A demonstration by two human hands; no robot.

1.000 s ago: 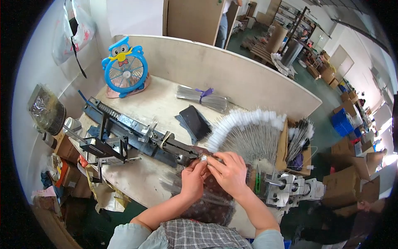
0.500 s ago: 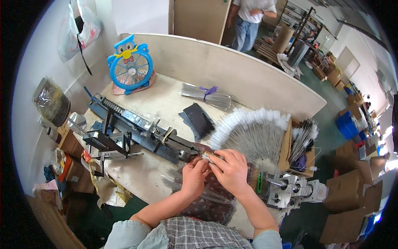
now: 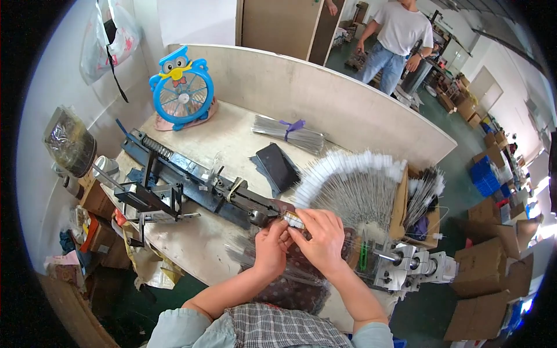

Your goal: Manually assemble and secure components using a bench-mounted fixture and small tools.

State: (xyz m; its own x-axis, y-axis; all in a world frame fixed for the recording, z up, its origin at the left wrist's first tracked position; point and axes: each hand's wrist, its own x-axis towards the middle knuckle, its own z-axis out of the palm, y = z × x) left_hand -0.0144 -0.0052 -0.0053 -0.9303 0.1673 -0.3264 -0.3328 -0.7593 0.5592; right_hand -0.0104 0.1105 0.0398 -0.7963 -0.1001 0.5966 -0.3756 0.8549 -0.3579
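Head view: your right hand [image 3: 322, 235] pinches a small white-and-gold block [image 3: 295, 220] beside the black rail fixture [image 3: 219, 204]; left hand [image 3: 270, 250] adjacent, grip indeterminable. Judged light, stiff; hold by its edges.

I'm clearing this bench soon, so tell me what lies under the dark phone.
A dark bluish cloth sticks out along the left edge of the phone, above the table. Anything else beneath the phone is covered.
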